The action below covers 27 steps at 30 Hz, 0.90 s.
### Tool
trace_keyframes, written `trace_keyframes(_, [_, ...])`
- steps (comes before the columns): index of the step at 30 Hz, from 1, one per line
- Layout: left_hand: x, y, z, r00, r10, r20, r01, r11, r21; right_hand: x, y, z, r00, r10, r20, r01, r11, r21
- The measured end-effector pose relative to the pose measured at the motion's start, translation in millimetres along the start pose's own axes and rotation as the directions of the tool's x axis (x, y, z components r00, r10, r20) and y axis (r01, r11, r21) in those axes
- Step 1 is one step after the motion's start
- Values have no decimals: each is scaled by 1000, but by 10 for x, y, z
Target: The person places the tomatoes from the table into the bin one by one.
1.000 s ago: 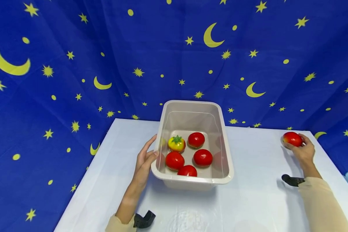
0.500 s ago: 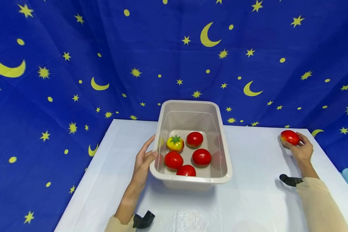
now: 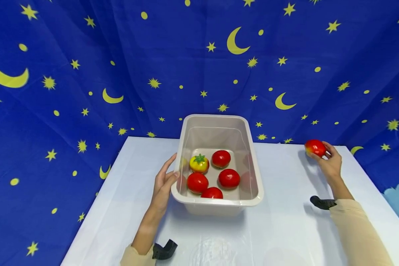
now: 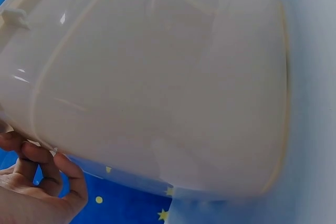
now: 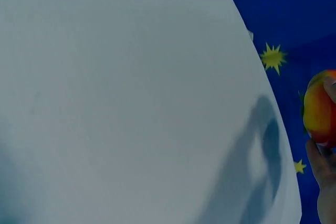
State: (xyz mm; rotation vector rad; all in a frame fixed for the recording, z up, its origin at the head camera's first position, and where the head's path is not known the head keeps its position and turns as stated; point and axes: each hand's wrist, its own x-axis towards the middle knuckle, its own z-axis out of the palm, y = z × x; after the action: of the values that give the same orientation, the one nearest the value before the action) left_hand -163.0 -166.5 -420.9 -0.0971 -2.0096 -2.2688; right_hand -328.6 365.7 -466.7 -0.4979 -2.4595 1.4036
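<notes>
My right hand pinches a toy tomato between thumb and fingers, over the table's far right part. The right wrist view shows the tomato at its right edge, red blending into yellow. My left hand grips the left rim of a beige plastic bin, thumb at the rim and fingers along the outside. In the left wrist view, the fingers curl at the bin's edge. Inside lie several red tomatoes and a yellow-red one with a green leafy top.
A white-covered table bears the bin near its middle. Behind and to the left hangs a blue curtain with yellow moons and stars. A black wrist mount sticks out from the left sleeve, another mount from the right.
My right hand has lifted the tomato off the table and moved left with it, toward the bin. The left hand keeps its place on the bin's rim. The view has shifted slightly.
</notes>
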Motion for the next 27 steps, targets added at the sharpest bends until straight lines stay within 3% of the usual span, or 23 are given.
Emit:
trace_keyframes(5, [5, -9, 2, 1000, -12, -6, 12, 1000, -3, -75, -112, 72, 996, -66, 53, 67, 998, -8])
trace_keyframes(13, [4, 6, 9, 999, -38, -24, 38, 999, -7, -150, -243, 173, 978, -195, 72, 193, 981, 39])
trace_keyframes(21, [18, 12, -5, 998, -43, -42, 44, 999, 8, -275, -555, 307, 948, -293, 126, 285, 955, 77])
trace_keyframes(27, [21, -6, 1, 998, -45, -35, 46, 999, 4, -446, -807, 396, 905, -385, 181, 358, 919, 167])
